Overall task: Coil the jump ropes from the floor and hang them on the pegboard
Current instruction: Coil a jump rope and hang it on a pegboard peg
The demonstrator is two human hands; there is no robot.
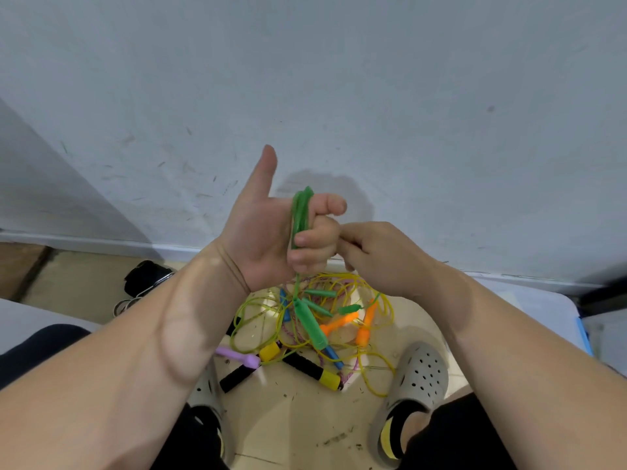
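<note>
Left forearm point(142, 351) and right forearm point(502, 334) enter from 7 and 5 o'clock. Left hand point(268, 232): fingers point(315, 239) curled round the looped green jump rope point(300, 212), thumb straight toward 12. Right hand point(380, 256): fingers bent against the left knuckles; what they pinch cannot be told. One green handle point(310, 323) hangs at 6 o'clock over the tangled rope pile point(339, 325) on the floor point(298, 418), between grey clogs point(417, 378).
</note>
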